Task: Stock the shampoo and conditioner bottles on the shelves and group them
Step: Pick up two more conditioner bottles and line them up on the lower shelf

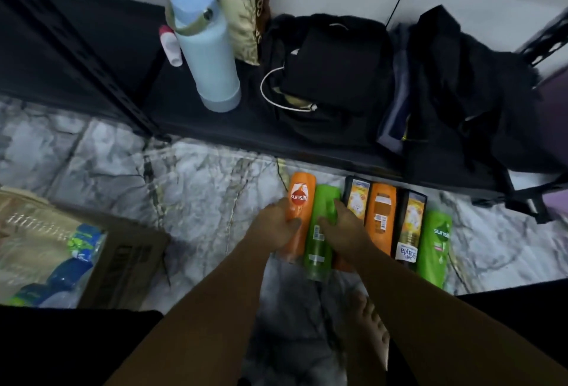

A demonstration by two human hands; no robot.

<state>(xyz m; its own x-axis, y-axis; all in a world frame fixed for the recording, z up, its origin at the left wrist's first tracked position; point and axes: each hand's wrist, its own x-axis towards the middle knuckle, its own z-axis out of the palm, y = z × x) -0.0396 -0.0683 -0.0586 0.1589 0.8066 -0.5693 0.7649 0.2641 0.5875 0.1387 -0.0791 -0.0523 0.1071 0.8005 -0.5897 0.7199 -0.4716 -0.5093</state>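
Several shampoo and conditioner bottles lie side by side on the marble floor in front of a black shelf. My left hand grips the orange Sunsilk bottle at the left end of the row. My right hand grips the green bottle beside it. To their right lie a black bottle, another orange bottle, a second black bottle and a green Sunsilk bottle. Part of one more orange bottle shows under my right wrist.
The low shelf holds a pale blue flask, a small white bottle, a coffee bag and black bags. A cardboard box with blue packs sits at the left. My bare foot is below the bottles.
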